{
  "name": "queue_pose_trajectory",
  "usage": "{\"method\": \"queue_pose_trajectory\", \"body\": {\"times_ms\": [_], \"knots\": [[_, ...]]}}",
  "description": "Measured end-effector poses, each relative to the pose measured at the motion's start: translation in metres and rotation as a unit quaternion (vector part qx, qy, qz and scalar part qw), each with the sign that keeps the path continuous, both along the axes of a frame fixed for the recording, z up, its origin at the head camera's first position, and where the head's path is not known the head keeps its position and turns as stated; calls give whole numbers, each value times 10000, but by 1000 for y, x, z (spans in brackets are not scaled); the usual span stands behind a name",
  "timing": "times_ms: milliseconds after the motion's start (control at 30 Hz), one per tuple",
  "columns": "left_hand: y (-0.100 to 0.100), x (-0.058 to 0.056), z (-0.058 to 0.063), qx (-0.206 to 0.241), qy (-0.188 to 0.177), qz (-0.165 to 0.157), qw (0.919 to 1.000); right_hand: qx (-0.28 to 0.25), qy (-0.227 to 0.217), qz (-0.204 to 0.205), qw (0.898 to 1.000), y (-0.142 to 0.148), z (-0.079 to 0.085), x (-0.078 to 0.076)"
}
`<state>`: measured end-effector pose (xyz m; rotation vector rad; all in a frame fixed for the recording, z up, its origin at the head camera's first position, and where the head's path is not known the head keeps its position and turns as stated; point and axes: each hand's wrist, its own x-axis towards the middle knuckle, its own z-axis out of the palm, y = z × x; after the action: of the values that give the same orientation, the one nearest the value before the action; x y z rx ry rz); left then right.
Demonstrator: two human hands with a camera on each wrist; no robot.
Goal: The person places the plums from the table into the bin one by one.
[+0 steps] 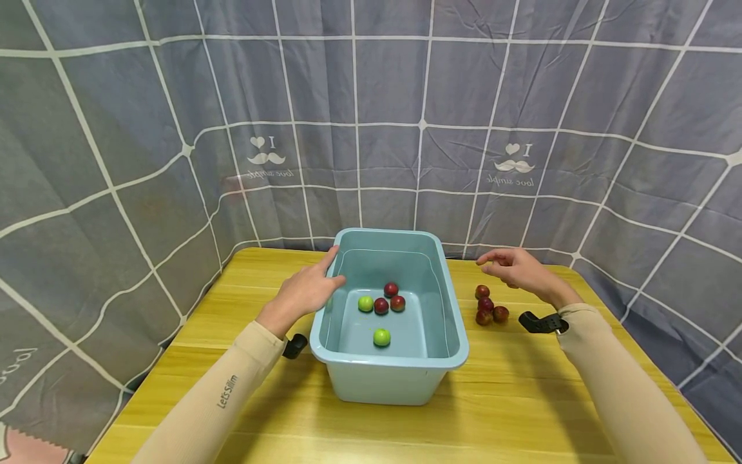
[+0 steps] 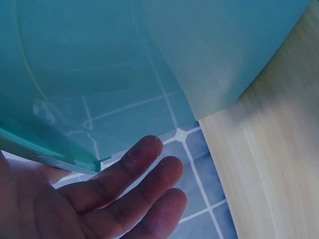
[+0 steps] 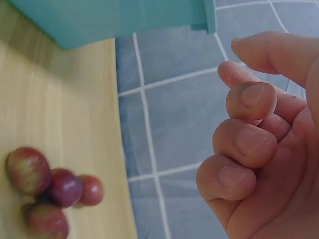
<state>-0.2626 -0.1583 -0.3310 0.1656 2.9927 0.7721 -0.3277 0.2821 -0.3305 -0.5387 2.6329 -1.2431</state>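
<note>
Right up close, here's the left sleeve (image 1: pixel 203 399), beige with dark lettering printed on it, and over on the other side the matching right sleeve (image 1: pixel 628 380). Follow the left one in and there's the left hand (image 1: pixel 309 288), up at the rim of the pale blue tub (image 1: pixel 390 362): thumb out over the inside, index finger along the edge, and from the wrist view the other fingers reach out below the rim, relaxed and slightly bent. How firmly it presses, I can't tell.

Across to the right hand (image 1: pixel 518 267), and it's up in the air, beyond the loose red fruits (image 1: pixel 485 303). Fingers loosely curled, thumb just apart from the index finger, nothing pinched between them. Those four fruits sit bunched on the wooden table (image 1: pixel 522 386), to the right of the tub and well apart from it.

And inside the tub, five on the floor! Three red ones (image 1: pixel 397 303) cluster towards the far end, a green fruit (image 1: pixel 365 303) just beside them on the left, and a second green fruit (image 1: pixel 381 337) sits nearer the front. A black strap (image 1: pixel 542 323) shows at the right wrist, and behind it all hangs a grey curtain (image 1: pixel 382 154) crossed with white lines.
</note>
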Motion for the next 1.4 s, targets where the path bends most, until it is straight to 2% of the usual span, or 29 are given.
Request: {"method": "queue_pose_trajectory", "body": {"times_ms": [400, 933, 1400], "knots": [[-1, 0, 1, 63, -26, -26, 10000, -463, -206, -217, 9985, 29, -34, 12], [-1, 0, -1, 42, -18, -12, 10000, -1168, -594, -604, 9895, 47, -83, 18], [0, -1, 1, 68, -73, -24, 9999, -1321, -860, -1060, 9818, 59, -121, 19]]}}
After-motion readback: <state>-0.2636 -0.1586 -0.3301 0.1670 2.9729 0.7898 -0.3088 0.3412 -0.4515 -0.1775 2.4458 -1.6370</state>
